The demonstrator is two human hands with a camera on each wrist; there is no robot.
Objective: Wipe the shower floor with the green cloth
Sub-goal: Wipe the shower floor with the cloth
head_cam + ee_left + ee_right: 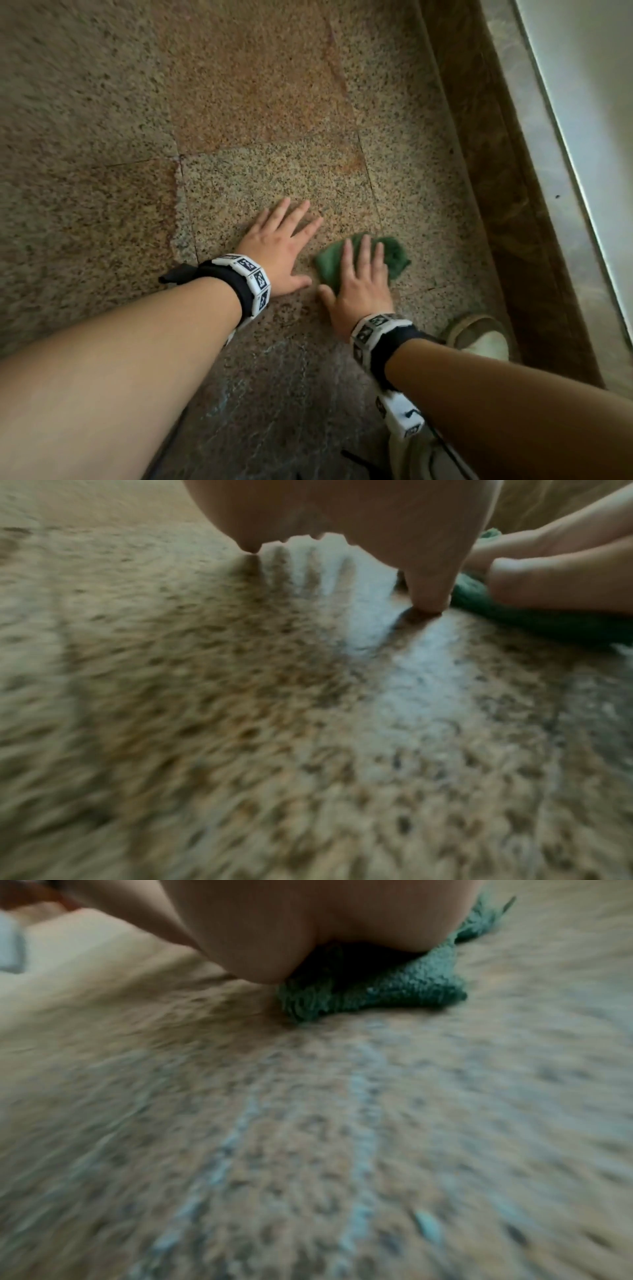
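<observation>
- A crumpled green cloth (363, 257) lies on the speckled stone shower floor (274, 171), near the dark brown curb (496, 192) on the right.
- The right hand (359, 284) lies flat on top of the cloth, fingers straight and close together, thumb out to the side on the floor; cloth edges show beyond the fingertips and on both sides of them.
- The left hand (281, 250) rests palm down on bare floor just beside the cloth, fingers spread, thumb tip close to the right thumb.
- Both wrists wear black bands with white marker blocks (253, 277).
- A pale shoe (479, 337) stands against the curb, behind the right wrist.
- Both wrist views are blurred.
</observation>
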